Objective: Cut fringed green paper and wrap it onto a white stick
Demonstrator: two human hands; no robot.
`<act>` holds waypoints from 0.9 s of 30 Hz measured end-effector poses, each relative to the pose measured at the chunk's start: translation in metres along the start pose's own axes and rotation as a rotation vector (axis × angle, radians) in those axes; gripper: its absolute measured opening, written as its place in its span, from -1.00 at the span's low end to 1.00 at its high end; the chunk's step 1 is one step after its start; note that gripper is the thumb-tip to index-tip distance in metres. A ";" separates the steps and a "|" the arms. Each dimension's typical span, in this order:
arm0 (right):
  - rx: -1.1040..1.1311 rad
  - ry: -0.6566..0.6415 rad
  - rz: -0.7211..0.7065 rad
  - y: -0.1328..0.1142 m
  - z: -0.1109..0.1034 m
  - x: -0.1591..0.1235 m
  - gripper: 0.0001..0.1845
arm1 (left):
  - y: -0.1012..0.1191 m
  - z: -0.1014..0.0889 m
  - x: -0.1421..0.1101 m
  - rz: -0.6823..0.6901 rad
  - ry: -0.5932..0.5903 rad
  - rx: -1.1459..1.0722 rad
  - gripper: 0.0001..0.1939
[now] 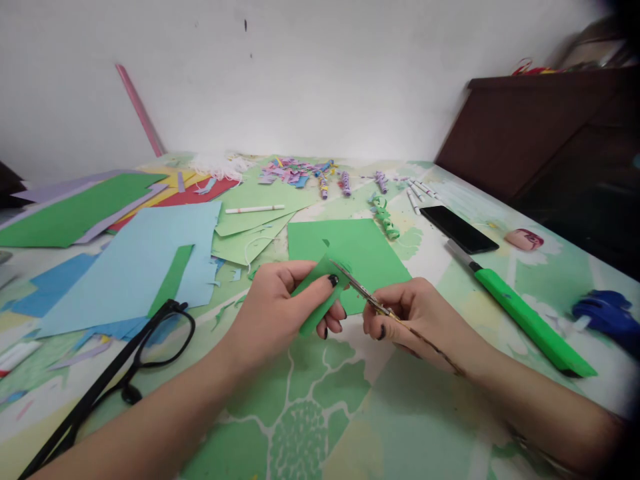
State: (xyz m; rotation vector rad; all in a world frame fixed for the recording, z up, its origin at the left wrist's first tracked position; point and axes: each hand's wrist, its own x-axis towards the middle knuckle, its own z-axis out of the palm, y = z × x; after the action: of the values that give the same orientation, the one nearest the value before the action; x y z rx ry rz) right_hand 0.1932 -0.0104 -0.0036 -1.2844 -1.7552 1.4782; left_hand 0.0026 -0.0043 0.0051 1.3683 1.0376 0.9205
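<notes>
Between the thumb and fingers of my left hand (285, 300) is a small folded piece of green paper (313, 321). My right hand (420, 320) grips a pair of scissors (367, 293), their blades reaching the upper right edge of that piece. Behind both hands a larger green sheet (345, 237) lies flat on the patterned tablecloth (300, 427). A small dark green scrap rests near its middle. Beyond it sits a curled green paper strip (385, 217).
Black glasses (165, 340) lie at the left, beside a light blue sheet (150, 260). To the right are a black phone (459, 229), a green utility knife (530, 320), an eraser (524, 239) and a dark blue object (607, 313). Paper scraps (287, 171) are heaped at the back.
</notes>
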 end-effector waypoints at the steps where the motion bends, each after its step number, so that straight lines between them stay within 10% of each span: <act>1: -0.006 0.003 0.002 -0.001 0.000 0.000 -0.68 | 0.000 0.000 0.000 0.001 0.001 0.001 -0.80; 27: -0.004 -0.072 -0.131 0.005 -0.001 -0.002 -0.57 | -0.002 -0.001 0.000 0.016 0.011 -0.021 -0.78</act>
State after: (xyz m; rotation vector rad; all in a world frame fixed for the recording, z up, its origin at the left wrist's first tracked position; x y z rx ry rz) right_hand 0.1967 -0.0117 -0.0075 -1.1085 -1.8516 1.4638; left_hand 0.0016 -0.0041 0.0030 1.3573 1.0246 0.9493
